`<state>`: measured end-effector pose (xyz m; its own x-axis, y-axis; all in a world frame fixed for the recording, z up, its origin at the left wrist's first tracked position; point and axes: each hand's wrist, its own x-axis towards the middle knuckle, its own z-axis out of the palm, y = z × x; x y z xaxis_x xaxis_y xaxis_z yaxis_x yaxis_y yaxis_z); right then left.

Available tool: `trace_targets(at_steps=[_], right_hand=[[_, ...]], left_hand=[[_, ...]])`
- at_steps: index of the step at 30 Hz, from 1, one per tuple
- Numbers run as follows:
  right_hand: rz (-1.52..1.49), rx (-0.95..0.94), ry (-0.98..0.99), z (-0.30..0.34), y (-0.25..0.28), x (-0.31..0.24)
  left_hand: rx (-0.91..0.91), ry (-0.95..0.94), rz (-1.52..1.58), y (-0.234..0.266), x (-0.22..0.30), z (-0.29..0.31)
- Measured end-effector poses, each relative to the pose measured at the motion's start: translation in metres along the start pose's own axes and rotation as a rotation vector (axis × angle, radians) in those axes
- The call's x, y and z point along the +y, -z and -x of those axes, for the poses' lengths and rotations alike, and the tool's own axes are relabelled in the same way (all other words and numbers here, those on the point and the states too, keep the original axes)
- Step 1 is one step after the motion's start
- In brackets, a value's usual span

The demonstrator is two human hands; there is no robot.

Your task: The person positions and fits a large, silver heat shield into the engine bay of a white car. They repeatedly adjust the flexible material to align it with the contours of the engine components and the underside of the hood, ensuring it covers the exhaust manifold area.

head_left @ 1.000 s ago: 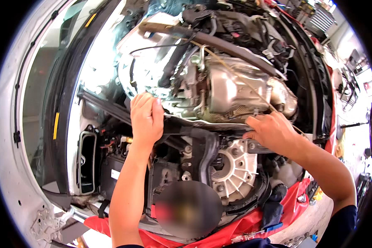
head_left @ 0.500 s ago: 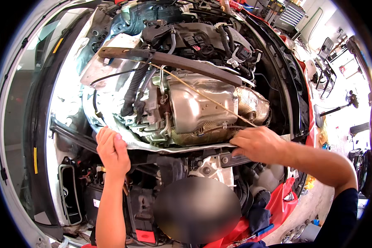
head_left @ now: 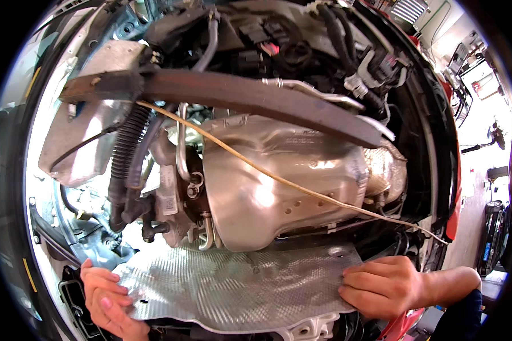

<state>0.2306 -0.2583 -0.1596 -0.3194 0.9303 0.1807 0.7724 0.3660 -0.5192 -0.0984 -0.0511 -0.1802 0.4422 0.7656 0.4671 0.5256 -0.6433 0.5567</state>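
A silvery dimpled heat shield (head_left: 239, 284) spans the near side of the engine bay, its broad face turned up. My left hand (head_left: 109, 302) is closed on its left end, with the fingers at the edge and the thumb bent in. My right hand (head_left: 384, 286) grips its right end, fingers curled over the edge. Just beyond the sheet lies a large shiny metal exhaust cover (head_left: 279, 182). A thin tan rod or cord (head_left: 256, 165) runs slantwise over that cover. Above it crosses a long, worn brown bar (head_left: 233, 94).
A black corrugated hose (head_left: 128, 145) stands left of the exhaust cover, beside a pale metal panel (head_left: 91, 142). Dark hoses and wiring (head_left: 341, 42) crowd the far side. Red cloth (head_left: 454, 213) covers the bay's right edge. Workshop floor and equipment show beyond.
The heat shield has been brought nearer and tipped, so its broad face shows. Both hands have come toward me with it. My view has moved closer to the engine.
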Motion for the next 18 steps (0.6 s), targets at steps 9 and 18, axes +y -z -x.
trace_targets(at_steps=[9,18], right_hand=[[-0.596,0.290,-0.224,0.035,-0.049,0.022],[-0.744,0.415,-0.099,0.025,-0.042,0.037]], left_hand=[[-0.308,-0.461,-0.090,-0.006,0.035,-0.036],[-0.250,-0.526,-0.116,-0.027,0.028,-0.044]])
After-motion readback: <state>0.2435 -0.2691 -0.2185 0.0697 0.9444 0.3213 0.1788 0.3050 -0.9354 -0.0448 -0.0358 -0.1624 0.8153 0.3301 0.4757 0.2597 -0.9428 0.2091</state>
